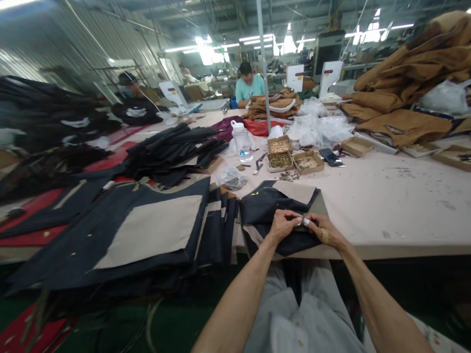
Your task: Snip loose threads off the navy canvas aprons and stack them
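A dark navy fabric piece (261, 201) with beige patches lies bunched at the table's front edge. My left hand (285, 224) pinches it with thumb and fingers near its right side. Close against it, fingertips almost meeting, my right hand (324, 230) is closed on the same cloth. White wraps cover fingertips on both hands, and a tan strip circles part of the right one. Whether a small fitting sits between the fingertips is too small to tell. Just beyond the cloth are loose small metal parts (288, 176) and a box of brass-coloured pieces (279, 160).
On the left lies a stack of dark panels (110, 206) with beige patches. A water jug (242, 142), an open cardboard box (309, 162), a phone (331, 157) and plastic bags (320, 125) stand farther back. Brown garments (412, 108) pile up at right. A co-worker (250, 88) sits opposite.
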The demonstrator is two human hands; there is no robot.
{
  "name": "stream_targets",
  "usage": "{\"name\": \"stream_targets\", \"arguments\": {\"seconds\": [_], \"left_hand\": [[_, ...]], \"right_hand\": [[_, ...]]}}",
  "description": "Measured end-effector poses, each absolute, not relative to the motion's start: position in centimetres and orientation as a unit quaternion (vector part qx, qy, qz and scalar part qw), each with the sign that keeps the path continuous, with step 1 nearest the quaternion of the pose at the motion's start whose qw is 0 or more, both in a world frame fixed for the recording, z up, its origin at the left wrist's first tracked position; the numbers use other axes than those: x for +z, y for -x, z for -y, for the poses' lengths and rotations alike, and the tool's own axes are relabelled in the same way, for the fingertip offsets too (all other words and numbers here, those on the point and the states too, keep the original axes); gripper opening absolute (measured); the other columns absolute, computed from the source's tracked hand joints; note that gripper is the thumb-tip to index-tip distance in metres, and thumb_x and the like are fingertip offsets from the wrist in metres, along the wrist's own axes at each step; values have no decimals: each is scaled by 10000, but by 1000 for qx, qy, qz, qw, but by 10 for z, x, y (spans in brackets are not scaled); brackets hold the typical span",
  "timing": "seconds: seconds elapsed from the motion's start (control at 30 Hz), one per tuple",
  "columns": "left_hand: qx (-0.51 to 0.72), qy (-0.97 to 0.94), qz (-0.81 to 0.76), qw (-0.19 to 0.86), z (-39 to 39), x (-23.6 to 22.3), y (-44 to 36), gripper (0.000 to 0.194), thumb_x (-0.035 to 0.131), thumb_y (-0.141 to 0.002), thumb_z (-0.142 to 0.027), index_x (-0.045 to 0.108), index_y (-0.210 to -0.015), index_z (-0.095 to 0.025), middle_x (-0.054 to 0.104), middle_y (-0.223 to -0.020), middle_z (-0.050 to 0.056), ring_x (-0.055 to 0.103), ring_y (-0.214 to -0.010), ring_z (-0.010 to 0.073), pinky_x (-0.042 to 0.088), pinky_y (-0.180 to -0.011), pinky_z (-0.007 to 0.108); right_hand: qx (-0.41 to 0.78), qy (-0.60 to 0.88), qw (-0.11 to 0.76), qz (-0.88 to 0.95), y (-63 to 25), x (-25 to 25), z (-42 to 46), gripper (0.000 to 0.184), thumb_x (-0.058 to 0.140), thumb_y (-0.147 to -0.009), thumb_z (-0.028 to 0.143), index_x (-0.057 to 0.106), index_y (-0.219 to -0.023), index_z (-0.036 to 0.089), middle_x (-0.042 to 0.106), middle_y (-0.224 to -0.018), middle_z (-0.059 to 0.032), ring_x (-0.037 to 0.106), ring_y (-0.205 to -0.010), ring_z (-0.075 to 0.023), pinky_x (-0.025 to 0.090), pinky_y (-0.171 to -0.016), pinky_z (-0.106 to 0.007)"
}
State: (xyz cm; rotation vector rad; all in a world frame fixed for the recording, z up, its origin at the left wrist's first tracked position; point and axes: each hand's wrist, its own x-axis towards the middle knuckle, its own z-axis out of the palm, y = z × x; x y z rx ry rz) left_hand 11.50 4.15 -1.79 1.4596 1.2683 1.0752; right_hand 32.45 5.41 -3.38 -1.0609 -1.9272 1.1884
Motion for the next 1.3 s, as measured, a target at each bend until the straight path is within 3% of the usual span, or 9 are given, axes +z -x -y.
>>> {"name": "stream_targets", "arguments": {"seconds": [0.13, 0.43, 0.67, 1.0, 1.3], "left_hand": [[415, -585, -518, 466, -44, -20, -111, 238, 727, -783, -265, 847, -957, -157, 809, -867, 70, 722, -779, 185, 571, -765, 292], [399, -571, -540, 471, -48, -13, -116, 251, 834, -674, -280, 846, -876, -131, 776, -734, 72, 658, -629, 157, 525, -632, 266], [393, -575, -538, 474, -45, -11, -111, 272, 757, -725, -257, 855, -960, -160, 807, -843, 74, 698, -755, 182, 551, -721, 285], [392, -570, -551, 466, -49, -17, -118, 215, 838, -668, -292, 836, -817, -137, 763, -706, 61, 632, -612, 146, 482, -600, 254], [424, -557, -574, 425, -50, -24, -128, 192, 820, -726, -310, 820, -812, -138, 767, -734, 65, 648, -642, 151, 485, -618, 256]], "right_hand": [[452, 398, 321, 731, -325, -36, -54, 364, 530, -987, 505, 628, -799, 208, 602, -690, -8, 507, -648, -164, 386, -612, -273], [451, 407, 335, 720, -323, -42, -52, 324, 547, -972, 488, 647, -842, 209, 607, -704, -3, 513, -655, -167, 393, -620, -274], [467, 420, 329, 705, -322, -45, -54, 353, 523, -985, 512, 644, -847, 210, 611, -673, 0, 508, -611, -157, 388, -592, -267], [458, 418, 345, 704, -321, -51, -54, 314, 564, -956, 495, 681, -905, 209, 621, -684, -3, 521, -618, -164, 383, -575, -270], [554, 428, 355, 619, -320, -42, -59, 380, 603, -904, 547, 721, -914, 186, 643, -611, -9, 542, -572, -158, 393, -577, -279]]}}
